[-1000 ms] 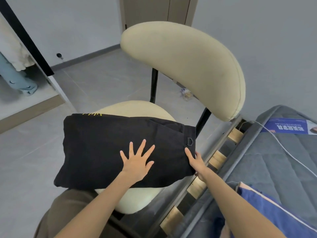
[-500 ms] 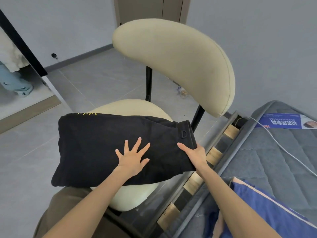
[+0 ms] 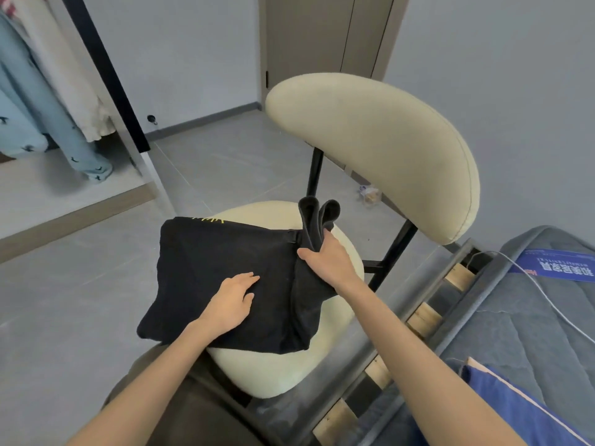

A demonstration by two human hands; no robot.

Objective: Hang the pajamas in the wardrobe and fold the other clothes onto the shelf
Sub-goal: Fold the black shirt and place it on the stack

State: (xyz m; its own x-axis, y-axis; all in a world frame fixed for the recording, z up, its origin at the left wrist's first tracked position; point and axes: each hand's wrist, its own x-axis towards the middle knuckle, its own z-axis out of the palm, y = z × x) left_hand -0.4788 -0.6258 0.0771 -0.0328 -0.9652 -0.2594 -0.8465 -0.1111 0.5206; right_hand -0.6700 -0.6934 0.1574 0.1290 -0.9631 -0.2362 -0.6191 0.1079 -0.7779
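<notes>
Grey floor tiles [image 3: 225, 162] run back to pale grey walls and a closed door [image 3: 325, 40] behind a cream padded chair [image 3: 380, 140] on black legs. At far left the open wardrobe [image 3: 106, 69] shows light blue pajamas [image 3: 48, 101] and a cream garment [image 3: 74, 85] hanging above its pale bottom board. At right a grey mattress [image 3: 528, 317] lies on a slatted bed frame [image 3: 425, 317], with a blue leaflet [image 3: 560, 265], a white cable [image 3: 547, 294] and a blue cloth [image 3: 528, 410] on it.

On the chair seat lies the folded black garment [image 3: 212, 268], overhanging the seat's left edge. The left hand [image 3: 231, 300] rests flat on it, fingers loose, grasping nothing. The right hand [image 3: 328, 255] has its grip clenched on the garment's right end, lifting a bunched fold above the seat.
</notes>
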